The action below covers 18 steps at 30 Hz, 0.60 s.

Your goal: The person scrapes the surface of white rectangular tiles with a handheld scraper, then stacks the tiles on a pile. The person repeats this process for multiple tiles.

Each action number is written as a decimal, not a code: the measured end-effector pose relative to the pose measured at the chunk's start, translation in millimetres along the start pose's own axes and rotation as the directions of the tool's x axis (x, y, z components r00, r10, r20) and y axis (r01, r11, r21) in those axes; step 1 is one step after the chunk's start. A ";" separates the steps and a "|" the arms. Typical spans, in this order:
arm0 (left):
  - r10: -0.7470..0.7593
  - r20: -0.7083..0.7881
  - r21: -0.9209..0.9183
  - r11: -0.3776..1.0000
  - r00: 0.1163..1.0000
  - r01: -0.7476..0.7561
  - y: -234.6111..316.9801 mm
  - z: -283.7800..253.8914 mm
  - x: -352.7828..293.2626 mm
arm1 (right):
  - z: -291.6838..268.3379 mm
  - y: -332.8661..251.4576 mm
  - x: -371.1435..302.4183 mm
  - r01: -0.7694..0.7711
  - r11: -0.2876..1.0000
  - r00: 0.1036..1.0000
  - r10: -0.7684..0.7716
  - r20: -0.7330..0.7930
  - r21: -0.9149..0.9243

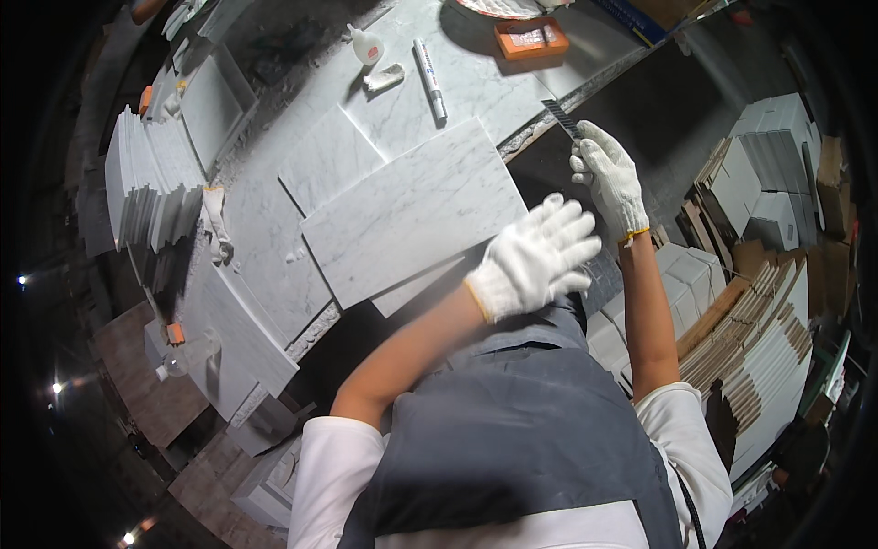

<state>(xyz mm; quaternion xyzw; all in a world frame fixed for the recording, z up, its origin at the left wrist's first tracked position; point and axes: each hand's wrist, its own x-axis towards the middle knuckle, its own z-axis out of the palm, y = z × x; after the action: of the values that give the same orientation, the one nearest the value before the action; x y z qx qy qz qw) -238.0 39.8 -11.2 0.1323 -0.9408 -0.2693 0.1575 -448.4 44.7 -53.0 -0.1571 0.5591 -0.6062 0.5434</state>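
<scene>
A white knitted glove covers each of my hands. Between the thumb and fingers of my right hand (608,178) is a thin dark strip with diagonal stripes (562,120), its free end pointing up and left, past the edge of the stone work surface. My left hand (535,256) has its fingers spread with nothing in them, close to the right end of a pale grey-veined marble tile (412,210); whether it touches the tile, I cannot tell. That tile lies at an angle over other marble slabs and overhangs the near edge.
Beyond the tile lie a white marker (430,80), a small squeeze bottle (366,46), a crumpled white scrap (384,78) and an orange block-shaped item (530,38). Thin tiles (155,183) stand stacked at left. Bundled slabs (750,348) and wrapped stacks (773,137) fill the right.
</scene>
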 end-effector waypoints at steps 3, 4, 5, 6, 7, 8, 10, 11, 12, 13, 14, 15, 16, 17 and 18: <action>-0.082 -0.151 0.052 0.995 0.985 0.091 6.0 -5.5 -20.5 | 8.3 -1.1 5.0 -0.007 0.993 0.997 0.015 0.069 -0.116; -0.128 -0.210 0.113 0.982 0.969 0.154 1.9 -11.2 -30.3 | 14.9 0.0 7.0 0.002 0.990 0.993 0.015 0.115 -0.140; -0.172 -0.274 0.174 0.959 0.946 0.225 -2.4 -16.7 -39.8 | 23.0 1.1 10.5 0.003 0.985 0.988 0.025 0.155 -0.174; -0.254 -0.260 0.281 0.903 0.932 0.324 -4.1 -21.1 -49.0 | 31.1 1.0 15.2 0.032 0.970 0.980 0.017 0.197 -0.241; -0.329 -0.264 0.379 0.829 0.907 0.411 -5.9 -25.2 -57.6 | 39.7 0.9 20.5 0.061 0.955 0.968 0.014 0.249 -0.290; -0.386 -0.236 0.390 0.803 0.892 0.451 -9.9 -28.4 -63.3 | 48.8 0.8 27.1 0.094 0.933 0.959 0.009 0.282 -0.347; -0.405 -0.212 0.410 0.789 0.890 0.457 -12.8 -28.8 -69.3 | 62.1 -0.5 37.6 0.148 0.876 0.945 0.012 0.328 -0.459; -0.408 -0.204 0.418 0.785 0.890 0.456 -13.6 -28.1 -70.6 | 65.8 -1.4 40.5 0.201 0.839 0.933 -0.006 0.359 -0.506; -0.403 -0.210 0.426 0.782 0.891 0.454 -14.0 -26.8 -70.9 | 67.7 -3.4 43.4 0.237 0.788 0.929 -0.012 0.371 -0.568; -0.397 -0.217 0.434 0.779 0.892 0.452 -14.3 -25.4 -70.5 | 69.1 -5.2 45.8 0.297 0.732 0.916 -0.037 0.399 -0.614; -0.398 -0.212 0.445 0.774 0.893 0.451 -14.5 -24.6 -70.1 | 69.6 -7.6 48.2 0.341 0.662 0.905 -0.038 0.425 -0.667; -0.385 -0.232 0.446 0.774 0.893 0.450 -14.8 -24.1 -69.8 | 70.3 -9.3 50.1 0.342 0.647 0.902 -0.022 0.432 -0.681; -0.379 -0.241 0.449 0.773 0.893 0.449 -15.0 -23.9 -69.3 | 70.9 -11.2 51.9 0.363 0.629 0.894 -0.027 0.447 -0.687; -0.371 -0.256 0.447 0.774 0.893 0.449 -15.1 -24.0 -69.1 | 72.3 -12.6 54.0 0.382 0.611 0.886 -0.031 0.462 -0.693; -0.363 -0.252 0.463 0.769 0.897 0.442 -15.3 -24.3 -68.9 | 74.1 -14.1 56.4 0.408 0.578 0.880 -0.043 0.473 -0.707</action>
<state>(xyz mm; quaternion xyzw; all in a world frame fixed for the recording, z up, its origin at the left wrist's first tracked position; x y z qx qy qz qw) -163.6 38.9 -15.5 0.3875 -0.9130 -0.0283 0.1247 -416.4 -43.0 -40.5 -0.5734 0.6170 -0.3158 0.4368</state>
